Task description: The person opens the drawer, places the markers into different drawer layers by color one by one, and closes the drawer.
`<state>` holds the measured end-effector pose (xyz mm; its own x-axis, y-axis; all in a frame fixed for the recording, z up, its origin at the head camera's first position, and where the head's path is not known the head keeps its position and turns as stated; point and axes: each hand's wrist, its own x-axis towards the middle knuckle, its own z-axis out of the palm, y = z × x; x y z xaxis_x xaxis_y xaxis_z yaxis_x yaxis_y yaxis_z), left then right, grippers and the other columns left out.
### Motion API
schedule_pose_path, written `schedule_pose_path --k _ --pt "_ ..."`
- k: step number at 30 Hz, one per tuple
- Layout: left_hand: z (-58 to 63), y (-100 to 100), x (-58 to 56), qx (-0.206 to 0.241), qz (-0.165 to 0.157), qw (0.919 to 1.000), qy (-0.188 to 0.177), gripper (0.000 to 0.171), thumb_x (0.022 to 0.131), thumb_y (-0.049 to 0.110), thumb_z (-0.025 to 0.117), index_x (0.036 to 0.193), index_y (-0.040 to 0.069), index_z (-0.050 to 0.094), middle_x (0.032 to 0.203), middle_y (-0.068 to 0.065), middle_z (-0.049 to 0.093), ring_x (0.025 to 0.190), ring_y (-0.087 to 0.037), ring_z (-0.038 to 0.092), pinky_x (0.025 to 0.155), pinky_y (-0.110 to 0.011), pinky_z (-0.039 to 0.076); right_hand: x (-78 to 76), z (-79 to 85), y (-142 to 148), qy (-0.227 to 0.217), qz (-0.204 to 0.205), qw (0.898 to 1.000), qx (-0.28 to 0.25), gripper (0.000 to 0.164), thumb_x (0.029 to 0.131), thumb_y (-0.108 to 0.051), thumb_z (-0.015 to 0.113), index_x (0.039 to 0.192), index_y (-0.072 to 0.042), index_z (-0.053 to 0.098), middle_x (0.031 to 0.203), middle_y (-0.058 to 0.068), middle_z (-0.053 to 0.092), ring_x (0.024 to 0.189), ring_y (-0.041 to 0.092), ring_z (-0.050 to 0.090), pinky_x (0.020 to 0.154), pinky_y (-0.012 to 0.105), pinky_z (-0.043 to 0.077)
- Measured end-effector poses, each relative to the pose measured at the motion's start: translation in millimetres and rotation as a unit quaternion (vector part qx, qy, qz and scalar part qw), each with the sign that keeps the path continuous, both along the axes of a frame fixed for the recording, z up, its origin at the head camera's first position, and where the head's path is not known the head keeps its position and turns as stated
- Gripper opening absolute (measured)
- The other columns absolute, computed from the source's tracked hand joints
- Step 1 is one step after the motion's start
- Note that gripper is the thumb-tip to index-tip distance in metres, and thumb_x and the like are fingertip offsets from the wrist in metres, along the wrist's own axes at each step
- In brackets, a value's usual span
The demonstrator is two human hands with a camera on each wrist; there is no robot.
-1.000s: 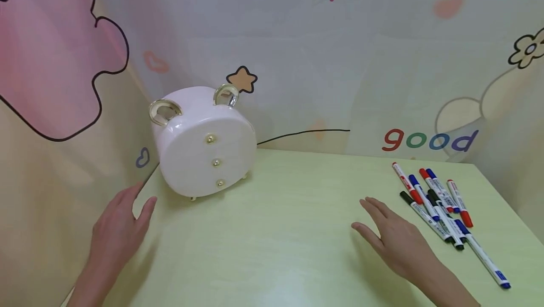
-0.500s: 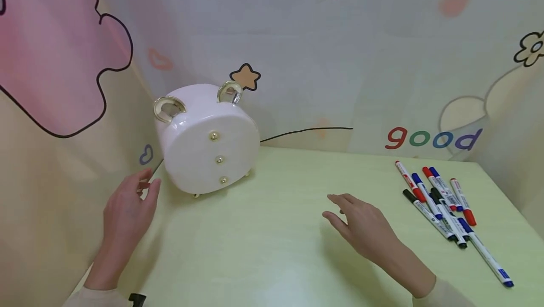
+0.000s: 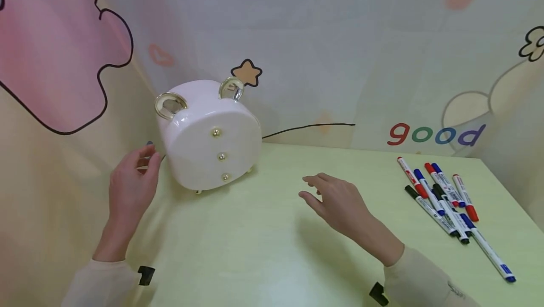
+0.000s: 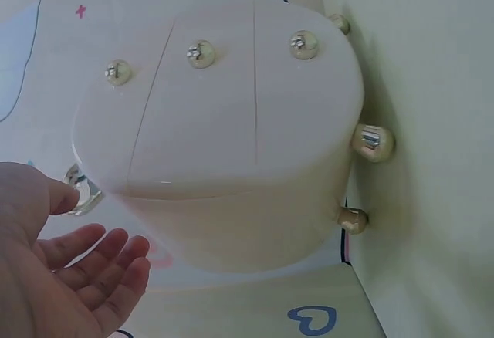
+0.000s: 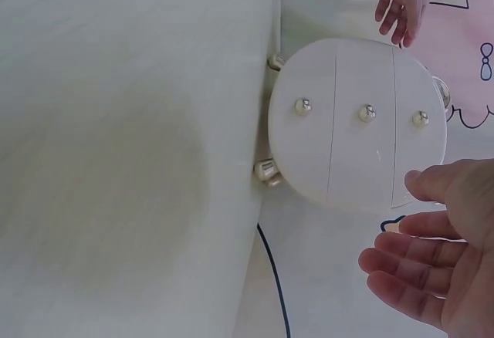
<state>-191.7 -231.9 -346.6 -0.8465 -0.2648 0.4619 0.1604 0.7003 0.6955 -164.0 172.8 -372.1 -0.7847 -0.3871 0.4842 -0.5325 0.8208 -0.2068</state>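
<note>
Change over the last second: your right hand (image 3: pixel 340 203) has travelled from beside the marker pens (image 3: pixel 487 249) to the middle of the table (image 3: pixel 238 245), nearer the white box (image 3: pixel 191 151), and your left hand (image 3: pixel 135 184) has come up along the box's left side. Box and pens have not shifted on the table. Judged from this, the work is at an approach to the box; nothing is picked up. Right hand: fingers relaxed and parted, holding nothing, well apart from the box. Left hand: fingers loosely bent, grasping nothing, just beside the box; contact cannot be told. Box location: upright on its gold feet (image 4: pixel 374 143), toward the back left of your table, gold ears (image 3: pixel 171 105) on top. Containers: two seams, seen from your wrists, divide its face into three drawer fronts (image 4: pixel 204 114), each with a gold knob (image 3: pixel 221 156). All three look closed; their contents are hidden. The pens lie loose in a pile at your right, in no container.
</note>
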Motion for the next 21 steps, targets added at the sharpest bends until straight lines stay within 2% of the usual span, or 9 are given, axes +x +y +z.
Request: schedule_pose_path --k 4,10,21 --pt "6.5 -4 -7.6 0.020 0.002 0.9997 0.013 0.039 0.107 0.031 0.056 0.134 0.005 0.067 0.125 -0.013 0.070 0.106 -0.031 0.069 0.079 -0.018 0.044 -10.7 5.5 -8 -0.020 0.009 1.000 -0.017 0.032 0.095 -0.025 0.077 0.118 -0.004 0.075 0.104 0.004 0.075 0.075 0.014 0.067 0.056 0.028 0.050" --pt "18.5 -2 -21.0 0.044 -0.007 0.9987 0.025 0.041 0.107 0.033 0.055 0.136 0.006 0.066 0.127 -0.013 0.069 0.109 -0.029 0.067 0.081 -0.019 0.046 -27.2 10.8 -13 -0.043 0.011 0.998 -0.046 0.033 0.096 -0.027 0.075 0.120 -0.003 0.074 0.105 0.005 0.074 0.078 0.018 0.069 0.059 0.033 0.053" --pt "33.3 -3 -34.6 0.071 0.000 0.9969 0.036 0.039 0.108 0.029 0.054 0.138 0.005 0.063 0.129 -0.010 0.067 0.110 -0.024 0.064 0.080 -0.017 0.048 -57.7 20.1 -27 -0.053 0.000 0.997 -0.058 0.035 0.097 -0.027 0.073 0.123 -0.003 0.073 0.109 0.007 0.074 0.084 0.020 0.071 0.064 0.040 0.057"
